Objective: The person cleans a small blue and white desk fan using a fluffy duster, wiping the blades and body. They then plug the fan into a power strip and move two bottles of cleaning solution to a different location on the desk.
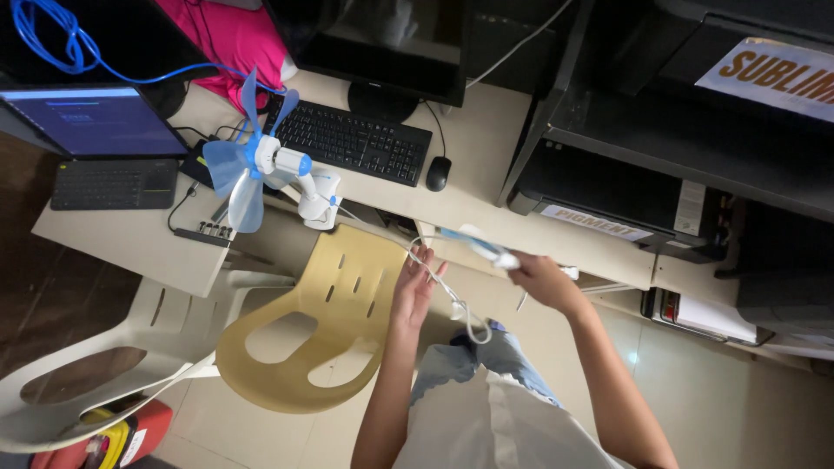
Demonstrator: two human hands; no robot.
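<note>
Far left there's a laptop (91, 122) with a blue screen, open on the pale desk (130, 247); a small dark keyboard (115, 184) sits just in front of it; a blue cable (52, 39) loops above it against the dark. Below the desk edge, a white plastic chair (95, 365) stands with something red and yellow (122, 434) tucked under it on the floor.

Moving along, a little fan (252, 165) with light blue blades and a white body is clipped at the desk edge; a yellow plastic chair (321, 321) sits right below it, next to the white one. Behind the fan there's a black keyboard (352, 139), a black mouse (437, 173) beside it, a monitor (382, 43) further back, and some pink cloth (234, 39) in the corner.

Middle of the shot: the left hand (415, 291) is up with the fingers loosely spread, and a thin white cord (452, 300) runs across them and hangs in a loop below; the cord trails back toward the fan. The right hand (539, 278) is closed around a white and blue thing (482, 245) the cord leads to; it's blurred, so I can't tell exactly what it is. Both hands are held above the person's lap, just right of the yellow chair.

Right side is a black shelf unit (695, 130) with a black printer (608, 195) on the lower level.
</note>
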